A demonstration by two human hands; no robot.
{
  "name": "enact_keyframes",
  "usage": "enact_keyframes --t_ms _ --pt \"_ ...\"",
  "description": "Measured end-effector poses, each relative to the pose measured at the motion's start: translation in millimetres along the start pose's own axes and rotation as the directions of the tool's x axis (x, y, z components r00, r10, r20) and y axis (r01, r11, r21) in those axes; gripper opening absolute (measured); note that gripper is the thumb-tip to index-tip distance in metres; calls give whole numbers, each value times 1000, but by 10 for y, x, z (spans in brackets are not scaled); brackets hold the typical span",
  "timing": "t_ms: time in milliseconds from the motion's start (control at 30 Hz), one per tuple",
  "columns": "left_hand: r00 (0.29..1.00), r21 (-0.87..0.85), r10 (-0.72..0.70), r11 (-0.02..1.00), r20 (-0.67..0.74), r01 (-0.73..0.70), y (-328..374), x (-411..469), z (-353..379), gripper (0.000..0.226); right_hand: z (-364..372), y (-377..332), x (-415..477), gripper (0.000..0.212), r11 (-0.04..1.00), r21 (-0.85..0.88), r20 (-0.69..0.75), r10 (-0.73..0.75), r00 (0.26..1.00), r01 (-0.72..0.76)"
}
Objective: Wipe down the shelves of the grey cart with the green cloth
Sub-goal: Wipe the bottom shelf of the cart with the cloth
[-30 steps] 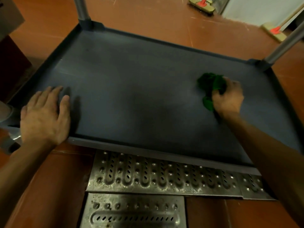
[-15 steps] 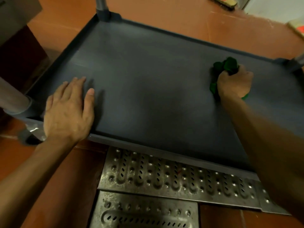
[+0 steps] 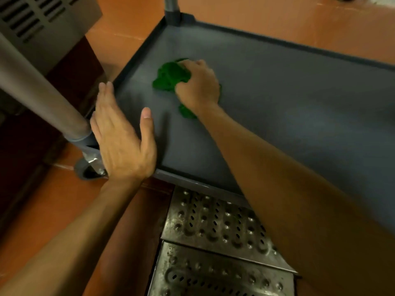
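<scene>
The grey cart's bottom shelf (image 3: 288, 99) fills the upper right of the head view, dark grey with a raised rim. A crumpled green cloth (image 3: 168, 77) lies on the shelf's left part. My right hand (image 3: 198, 86) grips the cloth and presses it against the shelf. My left hand (image 3: 121, 135) lies flat with straight fingers on the shelf's near left corner, beside the cart's metal post (image 3: 42, 92). Part of the cloth is hidden under my right hand.
A caster wheel (image 3: 85, 169) sits under the near left corner. Perforated metal drain grates (image 3: 213, 231) lie in the orange floor just in front of the cart. A grey vented appliance (image 3: 42, 24) stands at the upper left. Another post (image 3: 171, 7) rises at the far left corner.
My right hand has swept the cloth from the shelf's right side across to its left side. The view has swung left, and my left hand has stayed at the near left corner.
</scene>
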State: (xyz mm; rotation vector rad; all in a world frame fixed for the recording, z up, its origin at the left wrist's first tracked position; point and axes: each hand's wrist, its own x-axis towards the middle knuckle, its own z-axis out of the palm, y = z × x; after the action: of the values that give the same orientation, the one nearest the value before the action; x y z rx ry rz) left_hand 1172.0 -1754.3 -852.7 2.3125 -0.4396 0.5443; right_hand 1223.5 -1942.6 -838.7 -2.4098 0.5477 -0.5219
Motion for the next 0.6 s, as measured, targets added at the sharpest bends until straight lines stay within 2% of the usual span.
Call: enact_keyframes --t_ms 133,267,367,500,600 --pt "1000 -29 -10 1000 -27 9 -14 -3 -14 70 179 -329 -248 42 979 127 131 -173 976 157" --pt "999 -50 -8 999 31 10 -6 8 -36 65 19 -307 -624 37 946 228 254 -286 924 230" --pt "994 -34 26 999 103 -23 0 20 -49 61 -206 -147 -902 36 940 245 303 -306 903 237" --pt "986 -8 121 993 114 -121 14 18 -64 55 -658 189 -1279 44 939 258 350 -309 884 226" --pt "980 81 73 993 186 -90 -11 40 -56 56 -1032 509 -1548 35 932 261 304 -325 896 250"
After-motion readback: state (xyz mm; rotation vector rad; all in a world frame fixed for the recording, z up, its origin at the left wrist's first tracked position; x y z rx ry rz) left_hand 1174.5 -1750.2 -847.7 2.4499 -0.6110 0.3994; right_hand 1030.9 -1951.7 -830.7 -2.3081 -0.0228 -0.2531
